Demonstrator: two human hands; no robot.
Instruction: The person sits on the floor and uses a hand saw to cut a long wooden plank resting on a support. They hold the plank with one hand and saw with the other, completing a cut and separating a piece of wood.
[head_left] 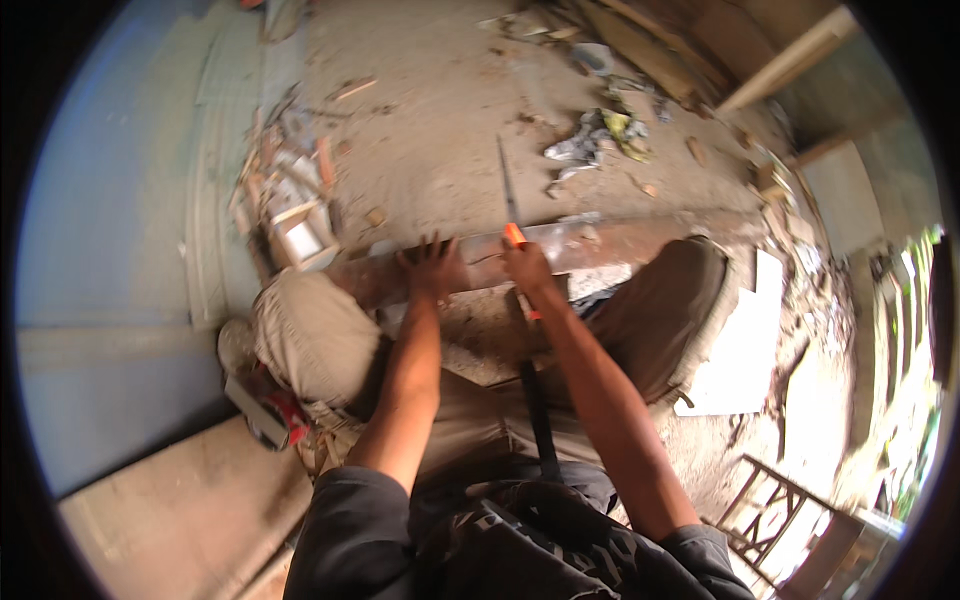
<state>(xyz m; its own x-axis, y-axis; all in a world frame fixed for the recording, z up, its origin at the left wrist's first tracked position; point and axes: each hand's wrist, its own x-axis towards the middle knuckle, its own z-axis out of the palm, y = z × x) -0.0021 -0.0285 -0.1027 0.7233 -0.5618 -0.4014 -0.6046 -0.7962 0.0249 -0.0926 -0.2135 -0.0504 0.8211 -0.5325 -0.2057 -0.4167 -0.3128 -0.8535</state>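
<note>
A long wooden board [560,250] is laid across the knees above a dirt floor [440,130]. It is pinned by the left hand [432,268], fingers spread flat on its face, while a handsaw [511,215] with an orange handle is gripped in the closed right hand [527,268], blade upright just beside. If the blade jumps, the nearby spread fingers could be cut; a shifted knee could bind the cut

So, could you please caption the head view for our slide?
Left hand steadies a plank while the right hand works an orange-handled saw.
</note>
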